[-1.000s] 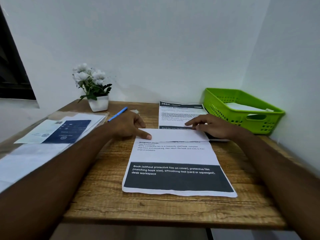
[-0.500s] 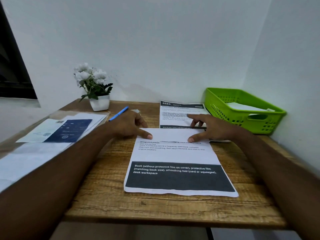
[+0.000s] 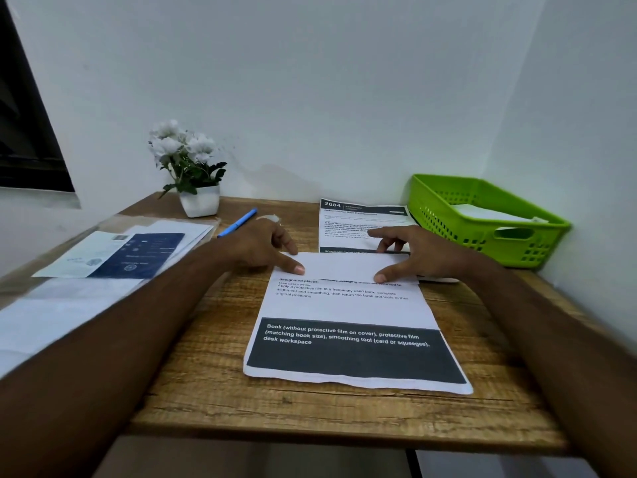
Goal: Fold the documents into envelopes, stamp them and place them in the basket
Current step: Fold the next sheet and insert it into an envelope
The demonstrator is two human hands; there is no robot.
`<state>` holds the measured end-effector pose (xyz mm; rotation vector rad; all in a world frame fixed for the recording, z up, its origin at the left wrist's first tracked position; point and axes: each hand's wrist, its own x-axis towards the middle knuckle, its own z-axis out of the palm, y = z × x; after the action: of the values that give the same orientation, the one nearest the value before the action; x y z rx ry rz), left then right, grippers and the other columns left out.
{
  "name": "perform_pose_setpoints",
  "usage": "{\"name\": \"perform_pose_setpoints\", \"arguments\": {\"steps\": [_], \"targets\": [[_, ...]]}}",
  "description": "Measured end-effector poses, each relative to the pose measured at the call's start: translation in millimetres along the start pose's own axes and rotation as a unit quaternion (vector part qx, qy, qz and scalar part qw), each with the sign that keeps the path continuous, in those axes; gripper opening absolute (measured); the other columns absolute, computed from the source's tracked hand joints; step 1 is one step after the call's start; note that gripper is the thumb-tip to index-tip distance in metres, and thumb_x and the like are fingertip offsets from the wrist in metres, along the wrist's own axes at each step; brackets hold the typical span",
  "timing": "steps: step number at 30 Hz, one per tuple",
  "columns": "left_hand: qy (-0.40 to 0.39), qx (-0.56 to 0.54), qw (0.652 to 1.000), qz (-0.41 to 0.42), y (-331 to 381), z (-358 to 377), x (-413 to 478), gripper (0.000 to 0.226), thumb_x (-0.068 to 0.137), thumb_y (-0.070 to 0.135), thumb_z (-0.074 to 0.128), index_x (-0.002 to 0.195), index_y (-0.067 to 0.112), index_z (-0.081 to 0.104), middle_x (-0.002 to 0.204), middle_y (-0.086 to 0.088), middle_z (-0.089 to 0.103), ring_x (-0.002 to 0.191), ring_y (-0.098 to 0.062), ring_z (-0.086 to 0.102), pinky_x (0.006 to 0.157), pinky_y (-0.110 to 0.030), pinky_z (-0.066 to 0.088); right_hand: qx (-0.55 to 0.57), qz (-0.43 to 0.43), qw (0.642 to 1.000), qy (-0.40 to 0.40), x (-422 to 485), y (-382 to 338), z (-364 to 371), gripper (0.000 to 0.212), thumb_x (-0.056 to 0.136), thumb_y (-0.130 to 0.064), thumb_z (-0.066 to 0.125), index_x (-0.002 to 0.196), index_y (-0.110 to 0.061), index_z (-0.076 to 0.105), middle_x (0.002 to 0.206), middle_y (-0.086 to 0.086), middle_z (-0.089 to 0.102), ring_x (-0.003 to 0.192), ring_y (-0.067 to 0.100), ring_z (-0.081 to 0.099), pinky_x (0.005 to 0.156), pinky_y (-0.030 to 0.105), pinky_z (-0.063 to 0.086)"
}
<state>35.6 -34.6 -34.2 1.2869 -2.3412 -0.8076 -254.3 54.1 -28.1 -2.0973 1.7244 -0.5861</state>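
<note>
Left of the green basket (image 3: 444, 215), on the wooden worktop (image 3: 206, 391), lay the printed document (image 3: 344, 305), its far edge turned over toward the person as a narrow white flap (image 3: 344, 265). The left hand (image 3: 262, 250) pressed its thumb on the flap corner farther from the basket. The right hand (image 3: 417, 253) pressed its thumb on the nearer corner, its fingers reaching back over a second printed sheet (image 3: 355, 219) just beside the basket. Neither grip pinched the paper; both were loosely spread and bore down on it. The flap's edge ran slightly askew to the lines of print, so creasing it like that would likely set a crooked fold that might sit badly in an envelope. Uneven thumb pressure could also slide the document on the wood, or drag the second sheet along under the right fingers. Inside the basket lay something flat and white (image 3: 489, 213), possibly a finished envelope, though that could not be told.
</note>
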Motion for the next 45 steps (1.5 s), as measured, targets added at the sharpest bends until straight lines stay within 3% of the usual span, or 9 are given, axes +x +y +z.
{"name": "perform_pose_setpoints", "arguments": {"steps": [6,11,16,20,24,27,33,40,45], "targets": [[0.038,0.025,0.997,0.058,2,-1,-5,0.051,0.059,0.038,0.088,0.103,0.030,0.062,0.104,0.011,0.053,0.096,-0.010,0.050,0.074,-0.020,0.041,-0.040,-0.031,0.999,0.018,-8,-13,-2,0.057,0.061,-0.038,0.089,0.114,-0.031,0.068,0.098,-0.007,0.060,0.082,0.003,0.052,0.068,0.008,0.038],[0.094,0.056,0.986,0.129,9,-3,-11,0.061,0.058,0.038,0.089,0.112,0.027,0.064,0.103,0.010,0.061,0.094,-0.013,0.058,0.079,-0.022,0.047,0.001,-0.050,0.999,0.018,-10,-18,-3,0.049,0.059,-0.031,0.092,0.099,-0.028,0.066,0.094,-0.007,0.064,0.078,0.004,0.054,0.069,0.017,0.043],[0.092,-0.047,0.985,0.136,8,-12,-18,0.048,0.055,0.044,0.088,0.096,0.023,0.073,0.093,0.001,0.074,0.087,-0.027,0.067,0.084,-0.044,0.053,0.018,-0.078,0.997,0.017,-14,-23,-9,0.032,0.064,-0.026,0.090,0.086,-0.018,0.069,0.086,-0.004,0.071,0.073,0.005,0.063,0.068,0.023,0.048],[0.053,-0.099,0.981,0.157,8,-17,-20,0.023,0.063,0.019,0.088,0.078,0.014,0.072,0.083,-0.004,0.073,0.072,-0.013,0.065,0.075,-0.038,0.052,-0.031,-0.102,0.994,0.021,-14,-28,-11,0.026,0.066,-0.026,0.089,0.075,-0.022,0.064,0.073,-0.012,0.064,0.064,0.000,0.056,0.061,0.019,0.041],[-0.061,-0.096,0.985,0.127,7,-23,-25,0.022,0.068,0.006,0.083,0.077,0.020,0.070,0.093,-0.004,0.071,0.088,-0.015,0.063,0.079,-0.030,0.047,-0.055,-0.109,0.992,-0.004,-15,-33,-13,0.021,0.070,-0.019,0.084,0.076,-0.020,0.064,0.074,-0.006,0.064,0.063,0.004,0.055,0.063,0.031,0.043],[-0.125,-0.040,0.985,0.113,5,-25,-26,0.018,0.074,0.002,0.078,0.082,0.017,0.070,0.096,-0.005,0.072,0.095,-0.020,0.064,0.090,-0.037,0.048,-0.063,-0.119,0.990,-0.042,-16,-37,-13,0.017,0.072,-0.013,0.082,0.078,-0.019,0.067,0.074,-0.010,0.064,0.067,0.001,0.055,0.064,0.024,0.040],[-0.137,0.010,0.981,0.133,0,-29,-24,0.048,0.081,-0.013,0.062,0.077,0.032,0.077,0.099,-0.015,0.072,0.100,-0.039,0.062,0.091,-0.050,0.049,-0.077,-0.137,0.985,-0.077,-19,-46,-13,0.018,0.074,-0.013,0.082,0.079,-0.026,0.070,0.072,-0.021,0.064,0.067,-0.004,0.057,0.063,0.010,0.036],[-0.145,-0.012,0.983,0.109,12,-22,-27,0.028,0.086,-0.008,0.058,0.087,0.013,0.076,0.085,0.011,0.074,0.080,0.001,0.061,0.070,-0.008,0.043,-0.093,-0.093,0.984,-0.119,-21,-52,-11,0.014,0.075,-0.021,0.080,0.088,-0.025,0.077,0.084,-0.005,0.074,0.079,0.015,0.066,0.075,0.035,0.049],[-0.161,0.022,0.980,0.113,21,-14,-24,0.020,0.075,0.024,0.079,0.092,0.015,0.073,0.079,0.015,0.067,0.070,0.007,0.056,0.064,-0.007,0.041,-0.061,-0.082,0.982,-0.160,-24,-58,-12,0.039,0.063,-0.071,0.071,0.087,-0.040,0.077,0.087,-0.003,0.074,0.085,0.019,0.067,0.086,0.045,0.052]]}}
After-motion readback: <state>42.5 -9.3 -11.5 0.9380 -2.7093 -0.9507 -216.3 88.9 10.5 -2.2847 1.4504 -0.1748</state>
